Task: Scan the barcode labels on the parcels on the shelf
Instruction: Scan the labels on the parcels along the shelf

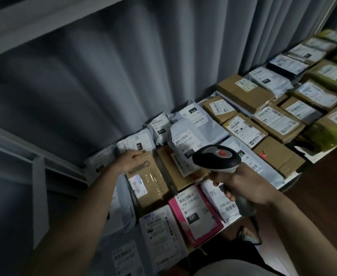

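**Inspector:** State what each hand is doing.

**Me:** My right hand (241, 182) has its fingers (228, 194) wrapped round the grip of the scanner (217, 158). The scanner head is above the parcels and tips down and to the left. My left hand (128, 161) rests on the far end of a brown box (149, 182); the thumb lies along its top edge, and whether the other fingers curl over the box I cannot tell.

**Inspector:** Where is the label?

**Me:** A white label (137, 184) sits on top of the brown box, nearer me than the left hand. A pale bright patch shows on its upper part. The print is too blurred to read.

**Inspector:** And the rest of the stock?

**Me:** The shelf (291, 181) is packed with parcels lying flat, labels up. A pink parcel (196, 214) lies just beside the brown box on the near right, its label reading 231. A white bag (183, 140) marked 231 lies behind the scanner. Another brown box (279, 156) lies to the right, near the shelf edge. More boxes and bags run away to the far right, blurred. A grey curtain (133, 66) hangs behind the shelf.
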